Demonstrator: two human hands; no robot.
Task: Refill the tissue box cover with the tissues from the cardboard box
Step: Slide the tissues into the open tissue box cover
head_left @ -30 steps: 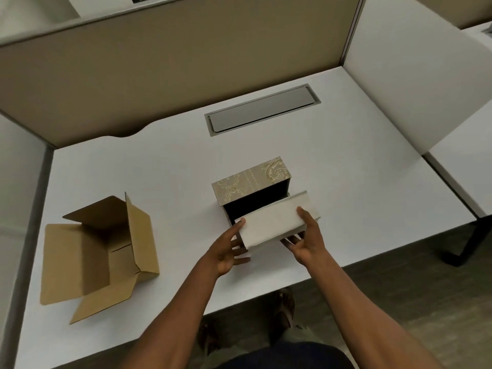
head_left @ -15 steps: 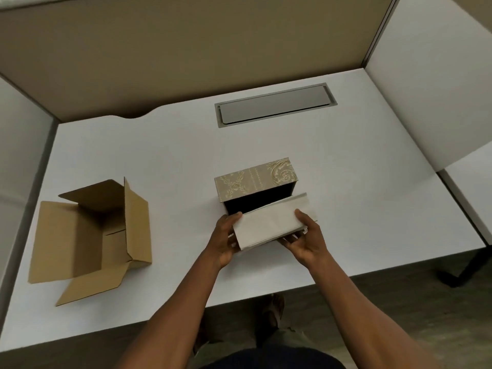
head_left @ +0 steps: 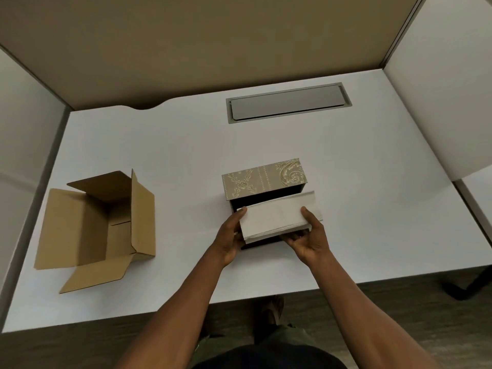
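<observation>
A beige tissue box cover with a gold floral pattern lies on its side on the white desk, its dark open bottom facing me. A stack of white tissues sits tilted at that opening, partly inside. My left hand grips the stack's left end, thumb on top. My right hand holds its right end from below, thumb on top. The brown cardboard box lies open on its side at the left, and looks empty.
A grey cable hatch is set into the desk at the back. Beige and white partition panels wall the desk at the back and on both sides. The desk's front edge is just below my forearms.
Both hands have pushed the tissue stack a little farther into the cover's opening. The view has tilted down, so everything sits lower in the frame.
</observation>
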